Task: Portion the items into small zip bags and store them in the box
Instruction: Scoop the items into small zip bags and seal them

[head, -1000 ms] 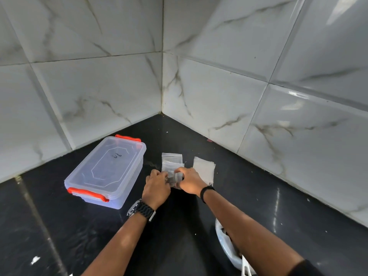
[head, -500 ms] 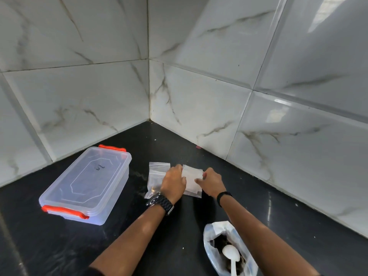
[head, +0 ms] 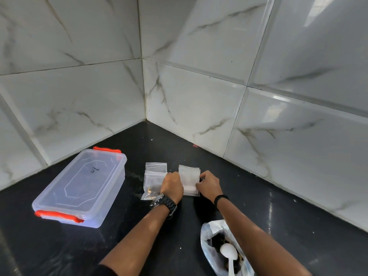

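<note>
Both hands are down at the stack of empty zip bags (head: 189,180) on the black desk (head: 278,206) near the tiled corner. The left hand (head: 172,185) has its fingers curled over the stack's left edge; the right hand (head: 209,185) pinches the right edge — each grip closed on the stack. Filled zip bags (head: 154,181) lie just left. The lidded clear box (head: 79,188) sits farther left, and the open bag of dark items (head: 217,248) — white spoon (head: 229,253) inside — lies near the right forearm.
</note>
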